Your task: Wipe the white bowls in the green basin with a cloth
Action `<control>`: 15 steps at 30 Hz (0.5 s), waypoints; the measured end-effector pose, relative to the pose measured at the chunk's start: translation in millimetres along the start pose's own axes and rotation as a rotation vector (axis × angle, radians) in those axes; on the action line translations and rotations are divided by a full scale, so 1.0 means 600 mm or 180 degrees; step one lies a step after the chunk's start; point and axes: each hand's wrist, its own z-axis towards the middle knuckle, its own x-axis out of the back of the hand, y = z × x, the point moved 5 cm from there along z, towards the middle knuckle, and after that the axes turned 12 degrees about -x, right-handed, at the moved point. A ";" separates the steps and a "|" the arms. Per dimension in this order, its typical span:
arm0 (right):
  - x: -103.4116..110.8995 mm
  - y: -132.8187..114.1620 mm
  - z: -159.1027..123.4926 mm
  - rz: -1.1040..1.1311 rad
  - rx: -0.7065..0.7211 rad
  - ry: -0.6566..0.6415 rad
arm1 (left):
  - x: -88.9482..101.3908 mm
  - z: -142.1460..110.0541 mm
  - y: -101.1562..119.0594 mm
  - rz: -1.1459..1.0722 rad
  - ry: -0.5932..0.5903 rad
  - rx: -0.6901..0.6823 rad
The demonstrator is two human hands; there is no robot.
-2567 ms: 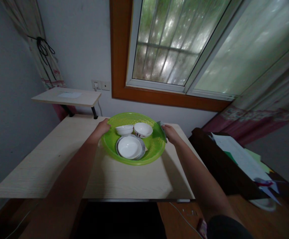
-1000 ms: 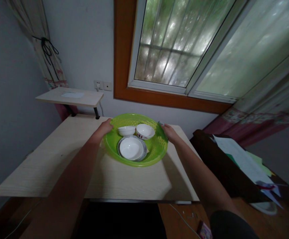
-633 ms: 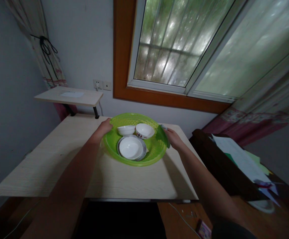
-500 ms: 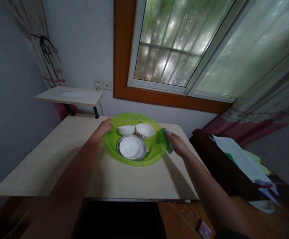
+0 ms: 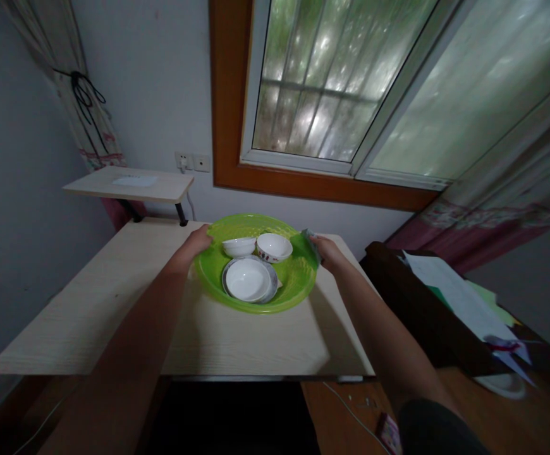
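A round, translucent green plastic basin (image 5: 256,308) sits over the desk, its far side near the wall. Inside it are a plain white bowl (image 5: 248,280) on a grey-edged plate (image 5: 271,288), a tilted white bowl (image 5: 239,247), and a white bowl with a red pattern (image 5: 274,248). My left hand (image 5: 198,242) is closed on the basin's left rim, fingertips partly hidden. My right hand (image 5: 327,250) is closed on a grey-green cloth (image 5: 311,243), which lies over the right rim, partly inside the basin.
A pale wooden desk (image 5: 128,303) lies beneath, with a small raised shelf (image 5: 146,184) at back left. Wall sockets (image 5: 192,162) and a window frame (image 5: 303,191) are behind. To the right, papers (image 5: 455,294) lie on dark furniture (image 5: 398,303). A cable (image 5: 351,414) runs along the floor.
My right hand has moved slightly up and inward, bringing the cloth from outside the right rim onto it. My left hand stays on the left rim. The bowls keep their places in the basin.
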 end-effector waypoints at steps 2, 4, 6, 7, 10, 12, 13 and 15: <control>-0.004 -0.004 0.001 -0.0051 0.0009 -0.0002 | -0.001 -0.001 -0.001 0.0002 0.0030 -0.0020; -0.004 0.001 -0.004 -0.0103 0.0057 -0.0062 | -0.001 -0.001 -0.001 -0.0036 0.0062 -0.0068; 0.003 0.015 -0.013 -0.0117 0.0142 -0.0086 | -0.002 -0.001 -0.001 -0.0106 0.0070 -0.0118; 0.008 0.025 -0.020 -0.0104 0.0179 -0.0066 | -0.002 0.000 -0.001 -0.0126 0.0075 -0.0128; 0.026 0.061 -0.042 -0.0007 0.0241 0.0016 | -0.001 0.001 -0.002 -0.0088 0.0097 -0.0101; 0.036 0.085 -0.057 0.0152 0.0257 0.0032 | 0.000 0.002 -0.002 -0.0060 0.0087 -0.0096; 0.040 0.094 -0.064 0.0261 0.0282 0.0030 | -0.001 0.002 -0.002 -0.0055 0.0058 -0.0113; 0.046 0.107 -0.072 0.0476 0.0265 0.0039 | -0.002 0.003 -0.002 -0.0053 0.0009 -0.0167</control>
